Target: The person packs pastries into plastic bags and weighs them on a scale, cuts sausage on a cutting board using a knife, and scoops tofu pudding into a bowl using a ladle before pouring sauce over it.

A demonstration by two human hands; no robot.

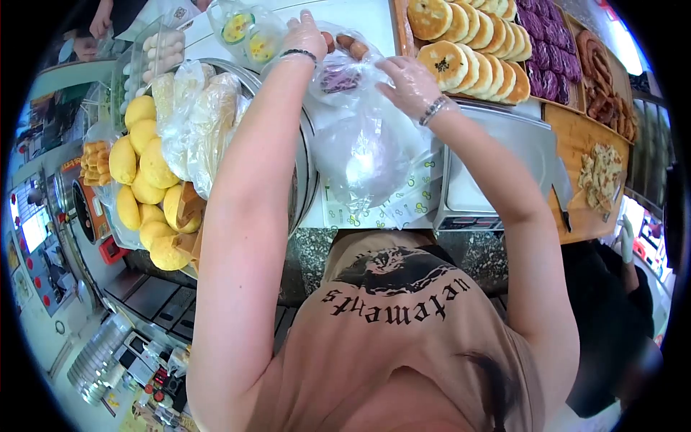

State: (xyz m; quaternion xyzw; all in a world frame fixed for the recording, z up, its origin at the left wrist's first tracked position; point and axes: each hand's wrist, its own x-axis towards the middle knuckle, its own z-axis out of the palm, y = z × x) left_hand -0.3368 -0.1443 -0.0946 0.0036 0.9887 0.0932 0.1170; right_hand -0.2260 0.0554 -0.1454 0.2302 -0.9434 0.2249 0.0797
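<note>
A clear plastic bag point(366, 155) lies on the white counter in front of me, puffed out at its near end. Inside its far part I see a purple-and-white piece of food point(340, 79) and brown eggs point(352, 47). My left hand point(305, 39), in a clear glove, is at the left of the eggs with its fingers stretched away from me. My right hand point(410, 85), also gloved, is at the bag's right edge, thumb and fingers apart. Whether either hand grips the thin plastic is hard to see. Another clear bag point(247, 34) with yellow-green food lies beyond my left hand.
Trays of round flatbreads point(471, 54) and purple rolls point(551, 47) stand at the far right. A metal scale point(482, 176) sits near my right forearm, beside a knife point(563, 198) on a wooden board point(568, 155). Yellow buns point(147, 169) are piled left.
</note>
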